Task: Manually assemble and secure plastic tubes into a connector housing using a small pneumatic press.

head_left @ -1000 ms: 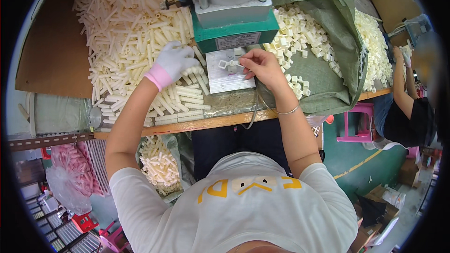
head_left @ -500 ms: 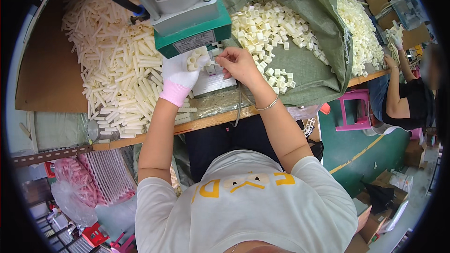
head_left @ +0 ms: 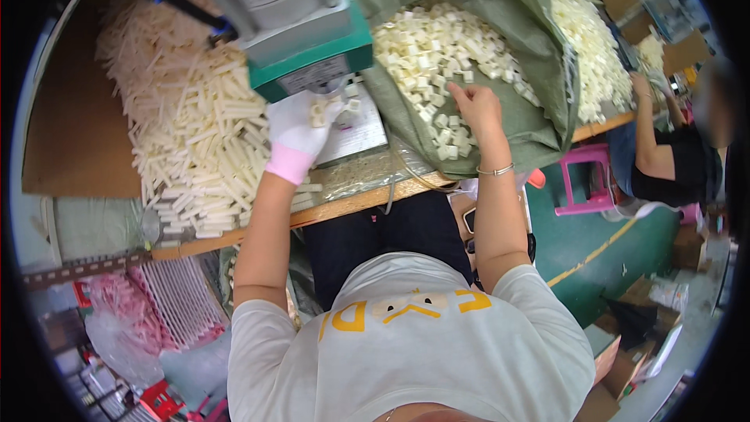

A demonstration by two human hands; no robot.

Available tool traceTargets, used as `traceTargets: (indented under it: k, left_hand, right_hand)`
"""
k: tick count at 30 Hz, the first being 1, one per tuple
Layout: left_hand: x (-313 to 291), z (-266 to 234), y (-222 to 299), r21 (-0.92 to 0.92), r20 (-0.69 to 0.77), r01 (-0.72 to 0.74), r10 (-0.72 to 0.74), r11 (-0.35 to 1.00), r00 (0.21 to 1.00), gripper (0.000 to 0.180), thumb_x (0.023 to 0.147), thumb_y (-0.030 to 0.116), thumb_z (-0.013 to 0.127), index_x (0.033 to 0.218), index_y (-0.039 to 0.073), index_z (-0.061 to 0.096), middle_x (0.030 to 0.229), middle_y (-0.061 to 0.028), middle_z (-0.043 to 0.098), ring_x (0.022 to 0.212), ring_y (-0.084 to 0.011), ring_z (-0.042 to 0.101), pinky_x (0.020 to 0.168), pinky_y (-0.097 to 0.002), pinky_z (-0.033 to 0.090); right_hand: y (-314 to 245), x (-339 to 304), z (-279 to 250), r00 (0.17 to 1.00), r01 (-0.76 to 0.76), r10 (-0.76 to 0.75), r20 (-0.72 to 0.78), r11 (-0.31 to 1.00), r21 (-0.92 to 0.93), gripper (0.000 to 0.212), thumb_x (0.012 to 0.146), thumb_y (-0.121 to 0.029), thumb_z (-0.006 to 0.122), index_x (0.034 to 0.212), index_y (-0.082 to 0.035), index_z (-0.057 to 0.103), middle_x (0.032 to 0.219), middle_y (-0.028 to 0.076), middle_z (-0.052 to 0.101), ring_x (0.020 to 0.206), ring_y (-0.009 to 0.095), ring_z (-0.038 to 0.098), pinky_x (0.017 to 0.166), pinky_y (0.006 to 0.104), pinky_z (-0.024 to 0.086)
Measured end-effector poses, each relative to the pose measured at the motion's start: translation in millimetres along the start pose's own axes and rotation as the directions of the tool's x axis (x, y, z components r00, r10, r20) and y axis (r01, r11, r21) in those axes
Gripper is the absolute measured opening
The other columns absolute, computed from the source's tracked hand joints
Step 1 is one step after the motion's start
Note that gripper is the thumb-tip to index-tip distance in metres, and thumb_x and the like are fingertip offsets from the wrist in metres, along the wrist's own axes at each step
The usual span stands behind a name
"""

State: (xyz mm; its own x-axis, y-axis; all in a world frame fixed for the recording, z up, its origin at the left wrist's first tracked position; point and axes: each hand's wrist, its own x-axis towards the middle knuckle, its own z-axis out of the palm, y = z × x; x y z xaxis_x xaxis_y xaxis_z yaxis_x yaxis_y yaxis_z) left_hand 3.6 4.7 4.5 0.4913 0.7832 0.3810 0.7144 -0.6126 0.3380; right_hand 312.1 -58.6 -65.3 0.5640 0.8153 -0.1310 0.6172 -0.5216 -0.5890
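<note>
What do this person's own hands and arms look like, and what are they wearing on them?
The left hand wears a white glove with a pink cuff. The right hand is ungloved, with a thin silvery bracelet at the wrist. Short whitish sleeves leave both forearms uncovered.

On the table (head_left: 367, 202) before me, tubes (head_left: 195, 125) lie left of the press (head_left: 308, 43), cubes (head_left: 430, 51) on a sheet (head_left: 522, 123) to its right.

Green floor (head_left: 558, 234) (yellow-lined), pink stool (head_left: 587, 154)
</note>
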Motion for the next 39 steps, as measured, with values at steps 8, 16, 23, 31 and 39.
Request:
traceTargets:
  k: [8,16,23,31,39]
  left_hand:
    - [-48,-47,4,-0.798,0.059,0.288,-0.407,0.530,0.911,0.016,0.086,0.021,0.060,0.087,0.005,0.059,0.080,-0.0053,0.064,0.069,-0.0152,0.062,0.063,-0.0311,0.048]
    - [-299,-123,-119,0.284,0.630,0.763,-0.713,0.581,0.308,0.040,0.067,0.029,0.074,0.091,0.000,0.062,0.073,-0.0133,0.063,0.071,-0.0240,0.063,0.069,-0.0346,0.050]
    - [-260,-146,-116,0.271,0.441,0.697,-0.729,0.664,0.523,0.041,0.074,0.035,0.073,0.099,0.004,0.067,0.095,-0.0155,0.068,0.084,-0.0296,0.066,0.077,-0.0349,0.050]
    - [-35,-51,-113,-0.093,0.150,0.259,-0.244,0.961,0.958,0.014,0.085,0.013,0.059,0.093,0.008,0.068,0.095,-0.0108,0.066,0.088,-0.0260,0.064,0.078,-0.0360,0.048]
    - [11,1,-121,0.318,0.488,-0.380,0.194,0.869,0.851,0.014,0.080,0.012,0.055,0.083,0.018,0.067,0.092,-0.0019,0.057,0.092,-0.0208,0.059,0.078,-0.0347,0.042]
  right_hand:
    - [-10,-6,15,0.998,0.062,-0.060,0.018,0.986,-0.158,0.034,0.076,-0.043,0.066,0.083,-0.009,0.069,0.079,0.013,0.068,0.078,0.030,0.066,0.070,0.0401,0.051]
    - [12,-7,7,0.978,0.158,-0.105,-0.181,0.937,0.312,0.022,0.081,-0.010,0.066,0.099,-0.002,0.056,0.078,0.010,0.065,0.069,0.014,0.062,0.061,0.0277,0.050]
    - [-45,-35,5,0.936,0.351,-0.298,-0.190,0.732,0.583,0.015,0.086,-0.006,0.064,0.095,-0.001,0.053,0.083,0.003,0.060,0.072,0.008,0.058,0.060,0.0208,0.050]
    - [-87,-73,12,0.915,0.323,-0.387,-0.113,0.533,0.782,0.012,0.089,-0.007,0.063,0.097,-0.002,0.055,0.081,0.004,0.061,0.062,0.006,0.054,0.055,0.0189,0.046]
    - [-108,-64,21,0.882,-0.153,-0.335,0.332,0.461,0.874,0.017,0.090,-0.019,0.062,0.093,-0.002,0.061,0.073,0.006,0.062,0.051,0.006,0.052,0.045,0.0200,0.045]
